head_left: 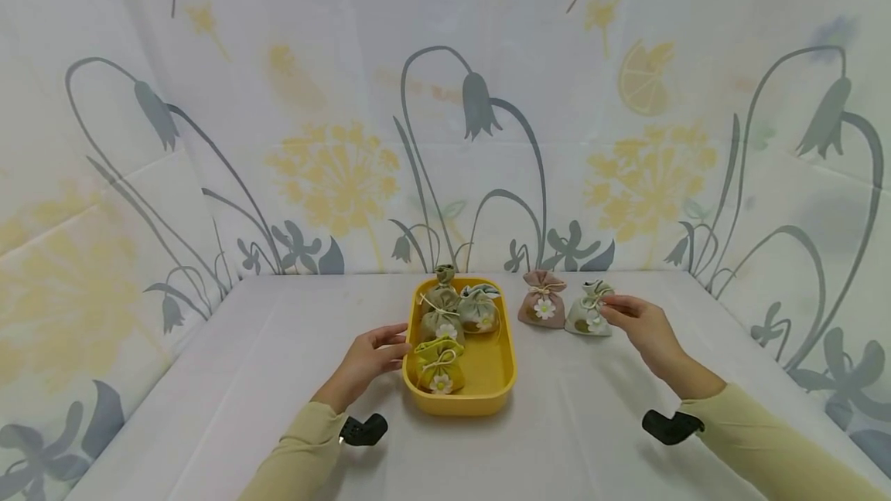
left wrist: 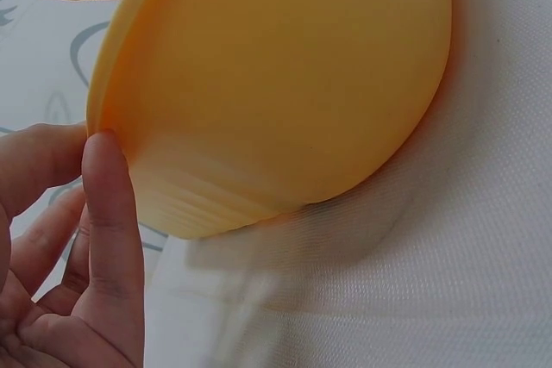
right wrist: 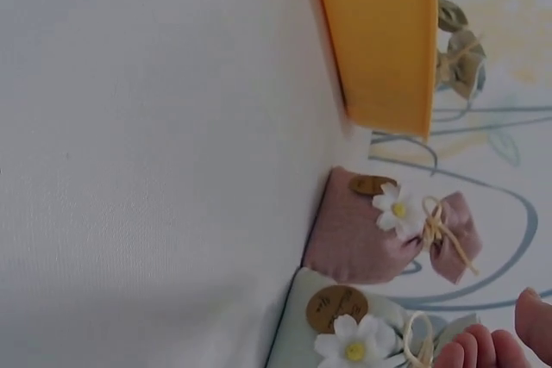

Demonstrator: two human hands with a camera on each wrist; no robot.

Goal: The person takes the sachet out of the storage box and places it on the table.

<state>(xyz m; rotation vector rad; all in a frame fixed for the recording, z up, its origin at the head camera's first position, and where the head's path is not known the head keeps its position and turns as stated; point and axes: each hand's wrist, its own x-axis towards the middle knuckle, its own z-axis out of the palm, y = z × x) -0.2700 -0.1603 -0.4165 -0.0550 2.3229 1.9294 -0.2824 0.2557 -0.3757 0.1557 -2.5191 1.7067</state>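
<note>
A yellow rectangular bin (head_left: 491, 366) stands on the table in the head view. My left hand (head_left: 378, 356) pinches its left rim; the thumb (left wrist: 108, 170) lies against the outer wall in the left wrist view. Inside are an olive pouch (head_left: 437, 301), a pale pouch with a blue-grey top (head_left: 479, 304) and a yellow-green pouch (head_left: 445, 354). Right of the bin, a pink pouch (head_left: 540, 301) sits beside a pale green pouch (head_left: 581, 317). The fingertips of my right hand (head_left: 643, 327) are at the pale green pouch's tied neck, thumb apart from the fingers in the right wrist view.
White cloth covers the table (head_left: 278, 346). A patterned flower curtain (head_left: 445, 138) rises behind it and along both sides. Dark wrist devices (head_left: 363, 430) hang under both forearms. The pink pouch stands between the bin and the pale green pouch.
</note>
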